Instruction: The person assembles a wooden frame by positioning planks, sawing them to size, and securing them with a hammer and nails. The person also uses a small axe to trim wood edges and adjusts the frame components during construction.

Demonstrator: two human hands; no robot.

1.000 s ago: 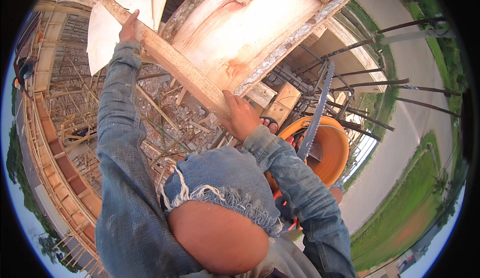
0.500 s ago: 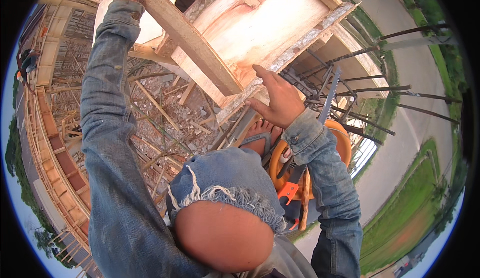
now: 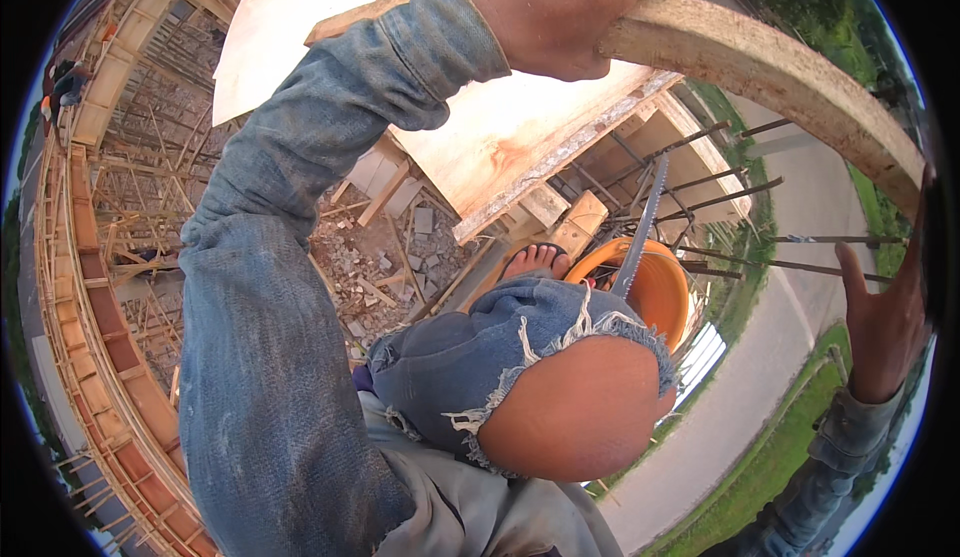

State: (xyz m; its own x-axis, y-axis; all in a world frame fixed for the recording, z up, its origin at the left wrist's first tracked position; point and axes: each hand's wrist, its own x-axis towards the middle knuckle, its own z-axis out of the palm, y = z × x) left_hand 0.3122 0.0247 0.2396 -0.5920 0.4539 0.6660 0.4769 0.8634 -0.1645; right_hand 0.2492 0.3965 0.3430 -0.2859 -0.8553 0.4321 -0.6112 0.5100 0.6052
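Observation:
My left hand (image 3: 575, 17) is closed around one end of a long wooden batten (image 3: 770, 62), held up above a plywood panel. Fisheye bending makes the batten curve toward the right rim. There my right hand (image 3: 890, 307) is at its other end, thumb spread away and fingers stretched up along it, partly lost in the dark edge. Beneath lies the pale plywood panel (image 3: 500, 147) with a rough timber edge. By my foot, an orange bucket (image 3: 665, 302) holds a saw (image 3: 640, 227), its toothed blade sticking up; my knee hides the handle.
Dark steel bars (image 3: 720, 192) jut out beside the panel. A short wood block (image 3: 580, 222) lies by my foot (image 3: 535, 260). Rubble and loose sticks (image 3: 405, 257) lie far below. Curved wooden formwork (image 3: 105, 307) runs along the left, with a person (image 3: 65, 87) near it.
The batten has been lifted off the panel and swung to the right. My left hand came across with it. My right hand left the panel's edge for the batten's far end.

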